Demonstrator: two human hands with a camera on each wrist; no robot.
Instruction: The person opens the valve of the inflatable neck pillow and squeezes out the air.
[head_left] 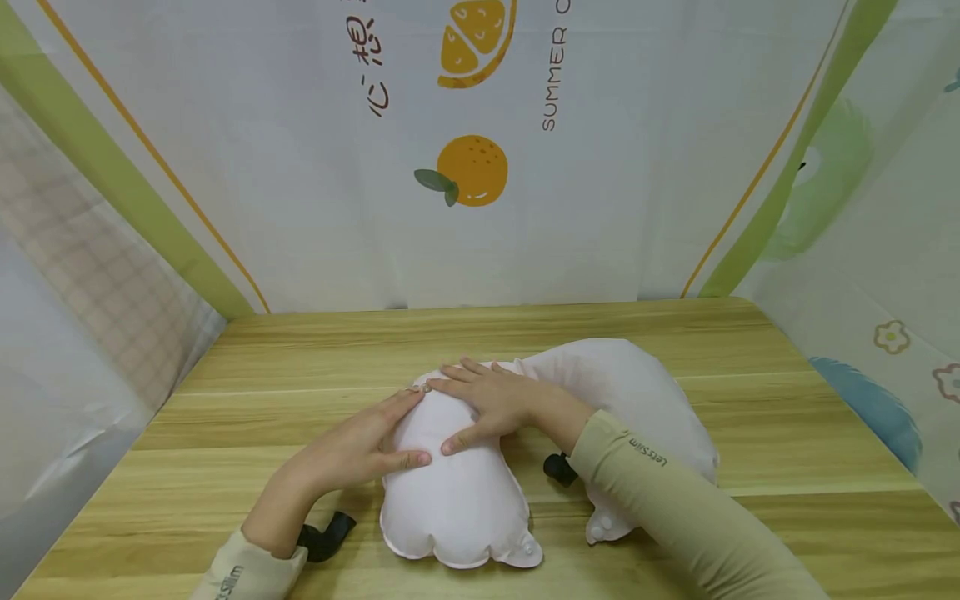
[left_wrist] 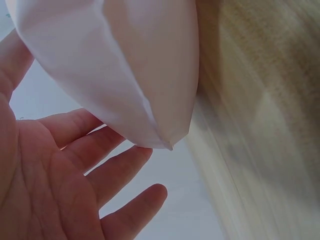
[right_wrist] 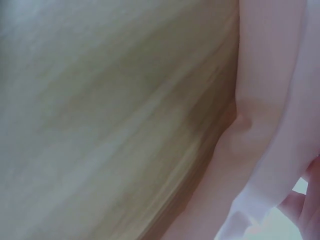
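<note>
1. Nearest the person: two sleeves in a pale olive fabric, each ending at the wrist. A black strap point(head_left: 327, 536) sits at the left wrist, a second black strap point(head_left: 561, 468) under the right forearm; these likely carry the wrist cameras.
2. Inflatable neck pillow point(head_left: 457, 492), pale pink, U-shaped, lies flat on the table point(head_left: 787, 433), roughly centred. One lobe points toward the person; the other arm of the U curves away to the right, behind the right forearm. Small round tabs point(head_left: 529, 547) show at the near ends.
3. Left hand point(head_left: 360, 446): fingers straight and together, palm laid against the left flank of the near lobe. Left wrist view shows an open palm beside the pillow's seam corner, nothing pinched. Judged to be steadying or squeezing that side.
4. Right hand point(head_left: 491, 404): fingers spread, flat on top of the same lobe, thumb reaching toward the left thumb. Not curled round anything. The flat placement looks like downward pressure on the air chamber.
5. Fingertips of both hands nearly meet at the lobe's far edge, so the lobe sits between the two palms.
6. Farther back: bare wood-grain table surface.
7. Farthest: printed curtain backdrop point(head_left: 300, 167) with an orange point(head_left: 472, 171) and lettering, closing the table in on three sides.
</note>
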